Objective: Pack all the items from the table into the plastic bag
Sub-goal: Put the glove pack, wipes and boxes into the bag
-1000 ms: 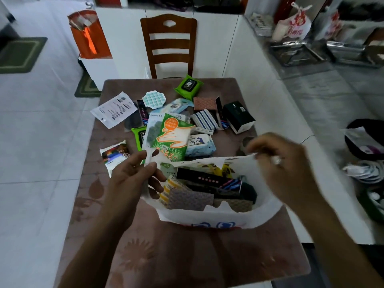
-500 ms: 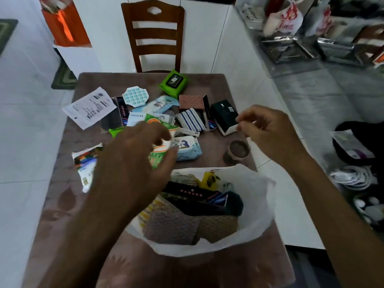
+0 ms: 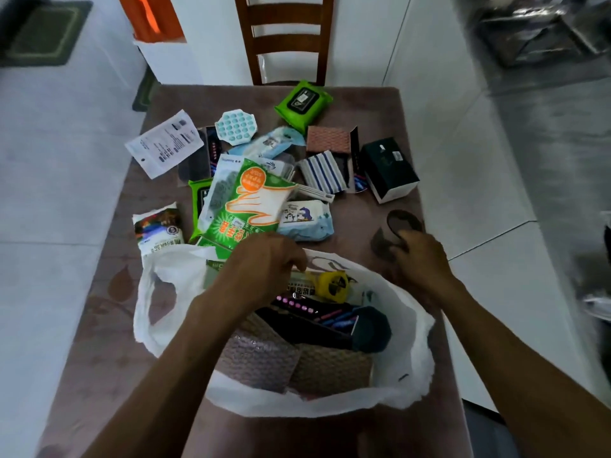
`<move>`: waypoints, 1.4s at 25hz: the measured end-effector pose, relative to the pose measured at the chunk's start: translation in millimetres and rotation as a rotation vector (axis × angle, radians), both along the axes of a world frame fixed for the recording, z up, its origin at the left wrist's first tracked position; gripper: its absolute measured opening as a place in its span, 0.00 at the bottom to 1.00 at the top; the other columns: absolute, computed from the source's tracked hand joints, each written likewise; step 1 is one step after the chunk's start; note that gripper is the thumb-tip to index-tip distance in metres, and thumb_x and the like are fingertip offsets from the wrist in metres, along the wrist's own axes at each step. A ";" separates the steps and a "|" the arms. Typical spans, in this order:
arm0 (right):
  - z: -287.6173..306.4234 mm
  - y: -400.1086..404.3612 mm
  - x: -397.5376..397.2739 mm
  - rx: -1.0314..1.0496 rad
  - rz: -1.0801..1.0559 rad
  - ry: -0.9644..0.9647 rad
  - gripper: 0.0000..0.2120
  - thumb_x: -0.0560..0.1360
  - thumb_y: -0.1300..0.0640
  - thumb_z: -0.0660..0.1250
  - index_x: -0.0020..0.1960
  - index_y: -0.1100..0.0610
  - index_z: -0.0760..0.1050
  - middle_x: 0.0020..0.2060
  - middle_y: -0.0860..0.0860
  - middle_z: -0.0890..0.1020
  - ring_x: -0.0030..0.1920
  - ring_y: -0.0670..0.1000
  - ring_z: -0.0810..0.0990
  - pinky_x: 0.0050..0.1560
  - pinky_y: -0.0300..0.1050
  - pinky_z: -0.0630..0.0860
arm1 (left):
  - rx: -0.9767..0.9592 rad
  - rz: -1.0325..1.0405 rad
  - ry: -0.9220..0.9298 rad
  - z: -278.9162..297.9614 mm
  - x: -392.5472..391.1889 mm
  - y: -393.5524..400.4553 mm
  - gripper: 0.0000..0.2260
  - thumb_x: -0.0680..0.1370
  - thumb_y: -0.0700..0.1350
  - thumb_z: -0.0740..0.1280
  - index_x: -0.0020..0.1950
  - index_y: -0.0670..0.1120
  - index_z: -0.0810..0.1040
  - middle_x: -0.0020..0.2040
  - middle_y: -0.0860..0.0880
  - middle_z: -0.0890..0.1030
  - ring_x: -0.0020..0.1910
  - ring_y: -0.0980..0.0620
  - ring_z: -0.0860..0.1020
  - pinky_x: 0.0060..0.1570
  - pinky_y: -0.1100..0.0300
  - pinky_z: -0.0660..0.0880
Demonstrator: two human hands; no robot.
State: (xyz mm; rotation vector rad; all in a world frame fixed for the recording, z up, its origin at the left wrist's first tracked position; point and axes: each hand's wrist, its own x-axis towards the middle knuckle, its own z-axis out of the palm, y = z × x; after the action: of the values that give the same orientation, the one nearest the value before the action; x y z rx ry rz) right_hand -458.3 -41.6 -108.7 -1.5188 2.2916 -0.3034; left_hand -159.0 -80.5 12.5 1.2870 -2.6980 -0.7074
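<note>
Plastic bag [image 3: 410, 328]: white, nearest the viewer on the brown table [image 3: 370, 104], mouth open, already holding dark boxes, woven pads and a yellow item.
Left hand [image 3: 264, 269]: over the bag's far rim, fingers curled around the lower edge of a green and white packet [image 3: 251, 200], which tilts up from the rim toward the pile beyond.
Right hand [image 3: 420, 259]: at the bag's far right edge, fingers bent on a dark round tape roll [image 3: 401, 223]; how firmly it grips, I cannot tell.
Still unpacked, beyond the bag: penguin tissue pack [image 3: 305, 219], striped cloth [image 3: 322, 171], dark box [image 3: 388, 168], green wipes pack [image 3: 302, 102], paper slip [image 3: 164, 142], others.
Risk: neither hand holds the bag open, so the rim may fold inward and the packet catch on it or slide back onto the table.
</note>
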 end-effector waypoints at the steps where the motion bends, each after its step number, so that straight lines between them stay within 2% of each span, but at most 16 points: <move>1: 25.4 3.2 10.0 -0.092 0.005 -0.059 0.09 0.77 0.55 0.67 0.54 0.59 0.78 0.51 0.59 0.83 0.50 0.60 0.80 0.49 0.46 0.74 | -0.006 0.007 0.015 -1.1 0.9 -0.9 0.11 0.69 0.39 0.66 0.44 0.51 0.86 0.45 0.47 0.86 0.44 0.42 0.83 0.44 0.49 0.80; 4: 141.3 35.6 50.6 -0.469 -0.015 -0.367 0.09 0.78 0.57 0.67 0.58 0.51 0.78 0.47 0.48 0.83 0.49 0.49 0.82 0.47 0.36 0.76 | -0.019 0.058 0.086 -0.6 6.5 1.0 0.12 0.70 0.42 0.64 0.45 0.51 0.86 0.43 0.48 0.87 0.43 0.44 0.84 0.43 0.51 0.80; 7: 242.0 87.4 106.4 -0.712 0.295 -0.528 0.11 0.78 0.57 0.64 0.59 0.51 0.77 0.51 0.43 0.83 0.54 0.44 0.82 0.51 0.34 0.76 | 0.068 0.207 0.217 8.3 12.6 3.3 0.11 0.75 0.39 0.66 0.55 0.43 0.84 0.52 0.40 0.85 0.51 0.42 0.83 0.51 0.49 0.79; 9: 246.6 102.0 137.9 -0.555 0.558 -0.406 0.11 0.78 0.54 0.63 0.58 0.54 0.78 0.51 0.46 0.83 0.52 0.44 0.81 0.49 0.37 0.77 | 0.158 0.240 0.246 18.0 18.5 4.7 0.13 0.74 0.39 0.68 0.56 0.35 0.81 0.54 0.34 0.82 0.55 0.38 0.80 0.52 0.50 0.76; 11: 214.8 95.9 155.7 -0.310 0.651 -0.061 0.09 0.77 0.51 0.66 0.54 0.53 0.80 0.47 0.48 0.84 0.45 0.48 0.82 0.41 0.41 0.78 | 0.087 0.134 0.245 16.7 21.1 -0.1 0.13 0.71 0.38 0.68 0.54 0.41 0.84 0.51 0.36 0.84 0.52 0.37 0.82 0.45 0.52 0.75; 13: 178.2 82.3 161.4 -0.069 0.615 0.272 0.07 0.67 0.56 0.76 0.45 0.54 0.82 0.39 0.51 0.84 0.36 0.53 0.82 0.31 0.42 0.77 | 0.025 0.049 0.189 8.1 22.5 -6.9 0.22 0.69 0.30 0.65 0.58 0.47 0.84 0.54 0.40 0.85 0.53 0.39 0.82 0.48 0.51 0.77; 14: 169.8 74.9 165.7 0.070 0.523 0.343 0.08 0.67 0.60 0.77 0.45 0.56 0.82 0.40 0.53 0.84 0.38 0.55 0.83 0.34 0.43 0.78 | 0.027 0.029 0.174 4.2 21.1 -6.3 0.24 0.68 0.29 0.65 0.60 0.47 0.83 0.55 0.41 0.84 0.54 0.40 0.81 0.51 0.51 0.77; 16: 154.4 67.2 177.8 0.339 0.455 0.398 0.10 0.77 0.65 0.64 0.56 0.61 0.78 0.53 0.58 0.82 0.53 0.58 0.81 0.49 0.45 0.74 | -0.006 0.028 0.197 -1.9 20.0 0.2 0.24 0.69 0.28 0.65 0.61 0.46 0.82 0.56 0.41 0.84 0.54 0.40 0.80 0.52 0.52 0.75; 17: 147.8 65.9 185.1 0.448 0.458 0.401 0.12 0.79 0.66 0.59 0.60 0.62 0.76 0.57 0.58 0.81 0.57 0.58 0.79 0.51 0.46 0.71 | -0.023 0.025 0.228 -5.8 19.4 3.8 0.24 0.69 0.29 0.65 0.61 0.46 0.82 0.57 0.41 0.84 0.54 0.39 0.80 0.52 0.53 0.75; 21: 127.3 67.1 194.2 0.570 0.516 0.511 0.14 0.80 0.67 0.56 0.63 0.64 0.74 0.60 0.60 0.80 0.59 0.60 0.79 0.55 0.51 0.75 | -0.065 0.109 0.241 -19.3 13.2 -0.8 0.25 0.72 0.34 0.66 0.68 0.48 0.76 0.54 0.40 0.82 0.52 0.38 0.78 0.49 0.52 0.74; 23: 124.7 64.3 190.7 0.671 0.495 0.616 0.16 0.81 0.65 0.56 0.67 0.64 0.70 0.61 0.59 0.78 0.60 0.59 0.78 0.56 0.53 0.74 | -0.066 0.083 0.186 -17.3 -1.1 -7.0 0.23 0.70 0.37 0.68 0.66 0.47 0.77 0.51 0.39 0.82 0.51 0.37 0.77 0.47 0.49 0.73; 26: 132.4 66.7 182.0 0.521 0.505 0.610 0.21 0.78 0.60 0.62 0.70 0.61 0.66 0.62 0.57 0.76 0.58 0.59 0.78 0.55 0.54 0.74 | -0.196 -0.002 0.174 -16.1 -21.6 -2.4 0.07 0.71 0.39 0.71 0.48 0.43 0.84 0.43 0.41 0.84 0.45 0.38 0.78 0.39 0.53 0.69; 28: 146.7 73.2 163.2 0.279 0.462 0.527 0.29 0.72 0.54 0.70 0.70 0.54 0.65 0.63 0.56 0.74 0.60 0.61 0.75 0.54 0.56 0.72 | -0.242 0.029 0.190 -22.1 -24.8 0.1 0.08 0.71 0.41 0.70 0.49 0.45 0.83 0.45 0.44 0.82 0.47 0.39 0.77 0.41 0.53 0.66; 30: 167.6 79.2 136.3 0.185 0.247 0.522 0.31 0.69 0.49 0.71 0.68 0.50 0.63 0.63 0.55 0.73 0.60 0.60 0.73 0.53 0.55 0.70 | -0.180 0.023 0.088 -31.6 -27.1 -2.5 0.14 0.71 0.43 0.69 0.57 0.48 0.81 0.53 0.46 0.81 0.54 0.40 0.76 0.49 0.50 0.68; 33: 181.0 86.0 105.3 0.232 -0.010 0.196 0.13 0.76 0.53 0.64 0.59 0.52 0.69 0.52 0.54 0.81 0.44 0.48 0.79 0.38 0.40 0.69 | -0.139 -0.011 0.041 -31.5 -34.8 -4.1 0.08 0.74 0.46 0.67 0.51 0.48 0.83 0.50 0.46 0.83 0.53 0.41 0.78 0.51 0.50 0.70; 35: 187.1 83.3 93.6 -0.030 -0.124 -0.002 0.03 0.75 0.61 0.63 0.45 0.53 0.74 0.35 0.50 0.81 0.29 0.43 0.74 0.27 0.33 0.65 | -0.194 0.027 0.168 -31.2 -36.7 -2.7 0.07 0.74 0.46 0.67 0.44 0.45 0.83 0.43 0.45 0.84 0.45 0.40 0.80 0.43 0.51 0.72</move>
State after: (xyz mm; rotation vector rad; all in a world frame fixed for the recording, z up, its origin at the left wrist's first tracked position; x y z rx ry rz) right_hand -364.7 41.7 78.3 -1.3924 2.3949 -0.3737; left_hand -195.6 -83.2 -18.7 1.1612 -2.5375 -0.5113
